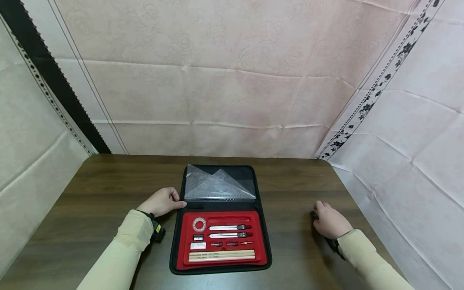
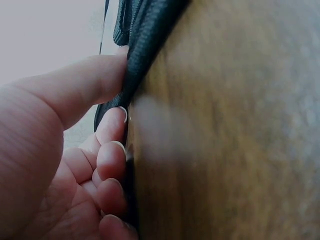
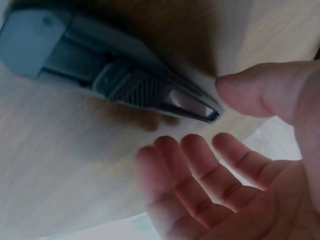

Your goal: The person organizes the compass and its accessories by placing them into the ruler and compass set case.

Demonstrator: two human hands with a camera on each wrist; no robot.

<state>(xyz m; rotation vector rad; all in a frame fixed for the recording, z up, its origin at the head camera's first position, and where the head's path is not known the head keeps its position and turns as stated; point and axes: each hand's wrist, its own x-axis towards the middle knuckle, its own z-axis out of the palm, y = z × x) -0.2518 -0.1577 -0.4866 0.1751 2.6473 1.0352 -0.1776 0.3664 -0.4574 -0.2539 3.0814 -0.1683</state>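
At lower centre of the head view, the open geometry case (image 1: pixel 221 219) is lying flat on the surface (image 1: pixel 90 189). Left hand (image 1: pixel 163 201) is pinching its edge; fingers (image 2: pixel 112 125) could slip, jolting the set squares (image 1: pixel 217 185). Right hand (image 1: pixel 328 221) is hovering, fingers relaxed, beside a grey cutter (image 3: pixel 110 75) that could nick it.

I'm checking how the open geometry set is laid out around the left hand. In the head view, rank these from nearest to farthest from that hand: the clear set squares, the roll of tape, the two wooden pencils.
1. clear set squares: in the case's upper half, just right of the left hand.
2. roll of tape: red tray's top left corner.
3. wooden pencils: along the tray's bottom edge.
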